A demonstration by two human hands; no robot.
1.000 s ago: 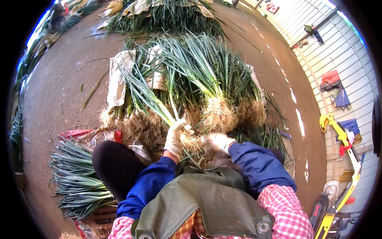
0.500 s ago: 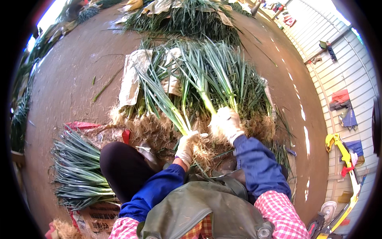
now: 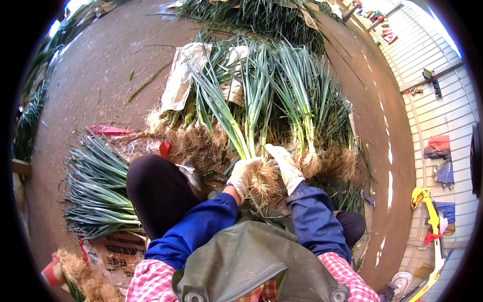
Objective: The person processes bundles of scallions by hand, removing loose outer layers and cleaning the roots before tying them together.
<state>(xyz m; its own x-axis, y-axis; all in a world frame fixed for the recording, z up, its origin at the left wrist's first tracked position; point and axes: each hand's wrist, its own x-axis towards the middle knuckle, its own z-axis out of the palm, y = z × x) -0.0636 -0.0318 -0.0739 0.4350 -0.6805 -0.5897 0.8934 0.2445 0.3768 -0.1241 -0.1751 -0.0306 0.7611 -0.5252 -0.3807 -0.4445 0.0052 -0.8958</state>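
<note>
My left hand (image 3: 244,176), in a pale glove, is closed round the lower stalks of a few green onions (image 3: 234,135). Their leaves point away from me and their tangled roots (image 3: 263,180) hang out beside the glove. Just right of those roots is my gloved right hand (image 3: 286,167), its fingers stretched out toward the held stalks; its thumb is hard to see. Beyond both hands lies a wide heap of green onions (image 3: 327,103), roots toward me. A single thick green onion (image 3: 309,126) lies on top, to the right of my right hand.
Left of my knee, trimmed green onions (image 3: 98,194) lie on a printed sack (image 3: 118,251). Pale sacking (image 3: 185,75) covers part of the heap. Another pile (image 3: 251,17) lies farther off. At right stand a ribbed wall (image 3: 448,110) and a yellow-handled tool (image 3: 432,221).
My right hand has brought a green onion left to the bunch in my left hand and loosened its fingers from it. The view has shifted slightly.
</note>
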